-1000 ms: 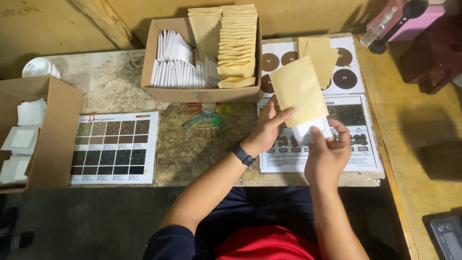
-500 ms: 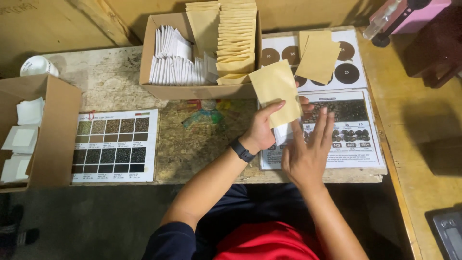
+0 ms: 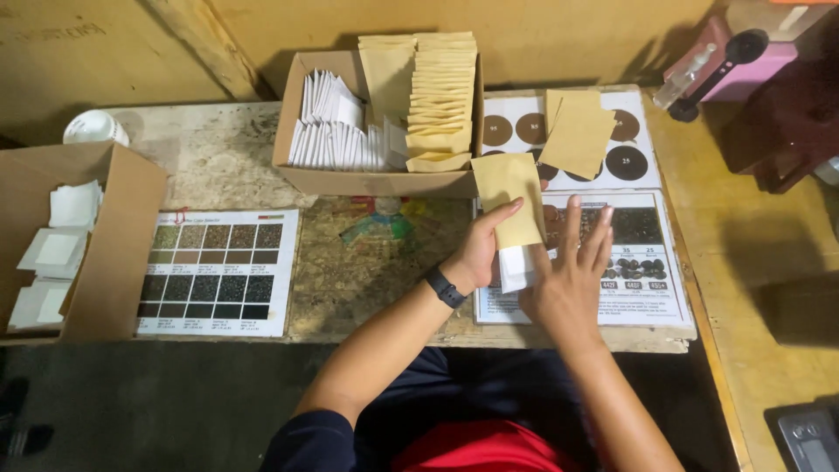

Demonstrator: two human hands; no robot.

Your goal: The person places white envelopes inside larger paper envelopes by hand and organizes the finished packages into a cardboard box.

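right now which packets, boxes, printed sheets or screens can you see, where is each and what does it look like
Tan paper envelope: in left hand, flat, white packet under it, right hand beside.
Open cardboard box: table back, white sachets and tan envelopes upright inside.
Side cardboard box: far left, white packets inside.
Grid chart sheet: front left, dark squares.
Brown-circle sheet: back right, loose tan envelopes on it.
Dark screen device: bottom right corner.

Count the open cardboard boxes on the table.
2: one cardboard box at the left edge holding white packets, one box at the back centre holding white and tan envelopes. None seems hidden.
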